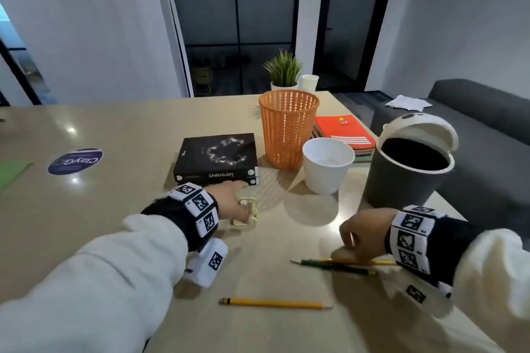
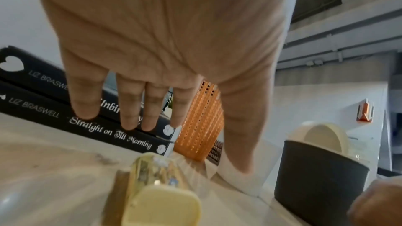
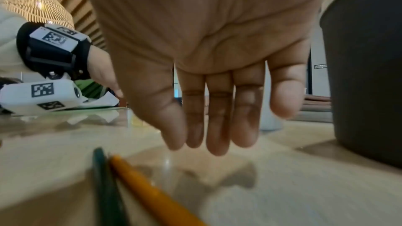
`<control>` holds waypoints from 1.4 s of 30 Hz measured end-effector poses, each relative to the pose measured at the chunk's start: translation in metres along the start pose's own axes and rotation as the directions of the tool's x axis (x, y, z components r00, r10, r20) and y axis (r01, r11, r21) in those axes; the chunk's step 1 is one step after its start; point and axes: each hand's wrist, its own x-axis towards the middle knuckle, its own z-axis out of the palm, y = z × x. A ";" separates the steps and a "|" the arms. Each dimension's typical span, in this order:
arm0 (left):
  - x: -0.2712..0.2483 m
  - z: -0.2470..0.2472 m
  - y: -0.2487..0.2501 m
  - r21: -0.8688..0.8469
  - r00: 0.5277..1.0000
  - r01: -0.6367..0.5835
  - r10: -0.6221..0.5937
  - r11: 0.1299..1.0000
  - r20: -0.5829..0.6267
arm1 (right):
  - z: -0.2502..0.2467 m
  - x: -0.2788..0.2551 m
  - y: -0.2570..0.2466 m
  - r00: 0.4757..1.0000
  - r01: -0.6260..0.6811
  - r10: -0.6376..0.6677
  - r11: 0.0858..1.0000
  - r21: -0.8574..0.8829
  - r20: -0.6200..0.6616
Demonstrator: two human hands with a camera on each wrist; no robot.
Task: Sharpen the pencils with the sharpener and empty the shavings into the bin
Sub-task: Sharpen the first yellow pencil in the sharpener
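A small pale-yellow sharpener (image 1: 250, 210) with a clear box lies on the table in front of the black books. My left hand (image 1: 241, 202) hovers right over it with straight fingers (image 2: 130, 109), gripping nothing; the sharpener (image 2: 161, 195) shows below the palm. My right hand (image 1: 354, 249) is low over a green pencil (image 1: 338, 266) and a yellow pencil (image 1: 352, 261) lying side by side, its fingers (image 3: 217, 126) straight and empty. In the right wrist view the green pencil (image 3: 106, 186) and yellow pencil (image 3: 152, 193) lie just short of the fingertips. Another yellow pencil (image 1: 275, 303) lies nearer me. The dark grey bin (image 1: 401, 180) stands at the right, lid swung open.
A white cup (image 1: 327, 175) and an orange mesh basket (image 1: 288, 129) stand between the books (image 1: 218, 159) and the bin. Coloured notebooks (image 1: 347, 132) lie behind the cup, and a potted plant (image 1: 284, 71) stands at the far edge. The table's right edge runs beside the bin, with a grey sofa (image 1: 473, 112) beyond it.
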 end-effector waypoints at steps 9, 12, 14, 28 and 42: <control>0.012 0.013 0.004 0.098 0.998 0.033 -0.029 0.995 -0.048 | 0.008 0.001 -0.001 1.000 0.011 -0.011 1.000 0.004 0.029; 0.009 0.015 0.005 0.040 0.997 0.027 -0.024 0.999 -0.072 | 0.006 0.000 -0.001 1.000 -0.001 0.000 1.000 0.027 0.027; 0.005 0.015 0.003 -0.014 0.997 0.014 -0.016 1.000 -0.079 | 0.004 -0.001 -0.002 1.000 -0.018 0.018 1.000 0.023 0.022; -0.045 0.015 -0.018 -0.471 0.963 -0.226 0.121 0.853 -0.243 | -0.031 -0.007 -0.007 0.855 0.223 -0.062 0.940 0.257 -0.516; -0.070 0.012 -0.026 -0.902 0.921 -0.370 0.213 0.222 -0.325 | -0.028 0.003 -0.041 0.687 0.443 0.088 0.735 0.512 -0.721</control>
